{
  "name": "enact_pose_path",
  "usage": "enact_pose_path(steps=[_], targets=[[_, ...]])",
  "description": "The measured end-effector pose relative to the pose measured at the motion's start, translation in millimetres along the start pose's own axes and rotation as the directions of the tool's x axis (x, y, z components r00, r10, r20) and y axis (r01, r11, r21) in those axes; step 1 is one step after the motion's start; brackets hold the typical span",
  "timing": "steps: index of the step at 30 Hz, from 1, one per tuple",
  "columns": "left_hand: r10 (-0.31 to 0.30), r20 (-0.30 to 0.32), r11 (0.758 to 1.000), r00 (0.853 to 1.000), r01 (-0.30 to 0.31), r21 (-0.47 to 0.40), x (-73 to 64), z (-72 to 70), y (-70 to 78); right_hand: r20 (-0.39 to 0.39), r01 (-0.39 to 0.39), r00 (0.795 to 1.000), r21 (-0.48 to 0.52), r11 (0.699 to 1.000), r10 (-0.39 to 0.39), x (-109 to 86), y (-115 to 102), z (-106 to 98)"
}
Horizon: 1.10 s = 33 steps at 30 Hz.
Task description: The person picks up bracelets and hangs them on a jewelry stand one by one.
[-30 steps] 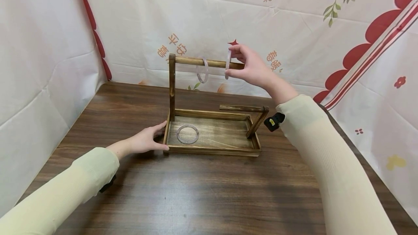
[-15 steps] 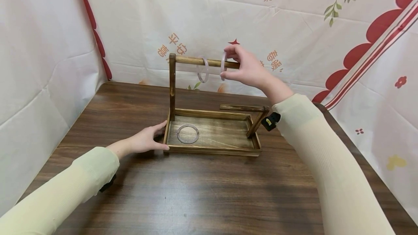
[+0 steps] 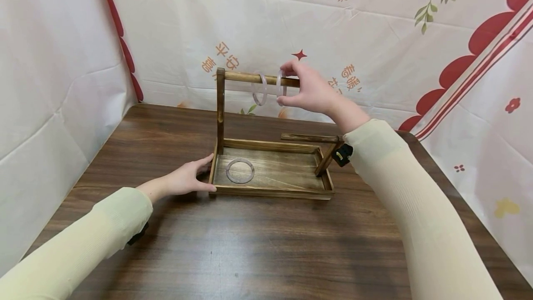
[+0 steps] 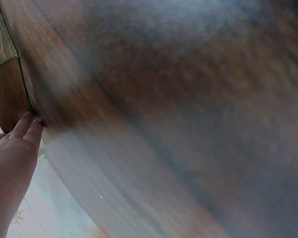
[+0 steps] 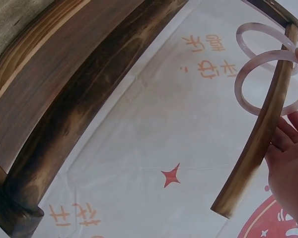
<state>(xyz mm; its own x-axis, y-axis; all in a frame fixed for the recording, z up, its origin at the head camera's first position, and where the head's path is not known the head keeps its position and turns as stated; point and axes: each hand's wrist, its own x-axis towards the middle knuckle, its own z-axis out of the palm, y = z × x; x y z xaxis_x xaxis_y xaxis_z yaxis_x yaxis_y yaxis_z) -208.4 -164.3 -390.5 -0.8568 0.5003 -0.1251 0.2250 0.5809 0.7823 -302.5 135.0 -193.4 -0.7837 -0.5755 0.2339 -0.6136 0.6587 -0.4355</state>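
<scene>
My right hand (image 3: 313, 88) pinches a pale lilac bangle (image 3: 279, 84) between thumb and fingers. That bangle encircles the upper bar (image 3: 241, 77) of a wooden stand, inward from the bar's free end, as the right wrist view also shows. Left of it, a second pale bangle (image 3: 260, 95) hangs on the same bar. A third, greyish bangle (image 3: 240, 171) lies flat in the stand's tray (image 3: 270, 193), toward its left end. My left hand (image 3: 183, 178) rests against the tray's left end, thumb at the front corner and fingers along the side wall.
A lower bar (image 3: 308, 138) on a slanted post (image 3: 326, 161) rises from the tray's right end. A tall post (image 3: 220, 110) carries the upper bar at the left. The stand sits on a dark wooden table (image 3: 233, 244) before a printed white cloth (image 3: 175, 22).
My right hand has moved left along the upper bar with its bangle, coming nearer to the hanging one. The left hand and the stand stay in place.
</scene>
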Motion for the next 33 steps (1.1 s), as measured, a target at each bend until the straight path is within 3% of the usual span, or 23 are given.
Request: enact_pose_path(steps=[6,17,33], targets=[[0.001,-0.001,1.0,1.0,-0.001,0.003,0.7,0.1,-1.8,0.003,0.043,0.999,-0.036,0.998,-0.043,0.1,0.8,2.2],[-0.004,-0.001,1.0,1.0,0.004,0.001,0.3,0.4,-1.8,0.041,0.058,0.998,-0.134,0.989,-0.053,1.0,1.5,4.0],[-0.006,0.009,1.0,1.0,0.006,-0.009,0.3,0.3,-1.8,0.021,0.032,0.999,-0.181,0.983,-0.029,-0.4,0.8,1.9]])
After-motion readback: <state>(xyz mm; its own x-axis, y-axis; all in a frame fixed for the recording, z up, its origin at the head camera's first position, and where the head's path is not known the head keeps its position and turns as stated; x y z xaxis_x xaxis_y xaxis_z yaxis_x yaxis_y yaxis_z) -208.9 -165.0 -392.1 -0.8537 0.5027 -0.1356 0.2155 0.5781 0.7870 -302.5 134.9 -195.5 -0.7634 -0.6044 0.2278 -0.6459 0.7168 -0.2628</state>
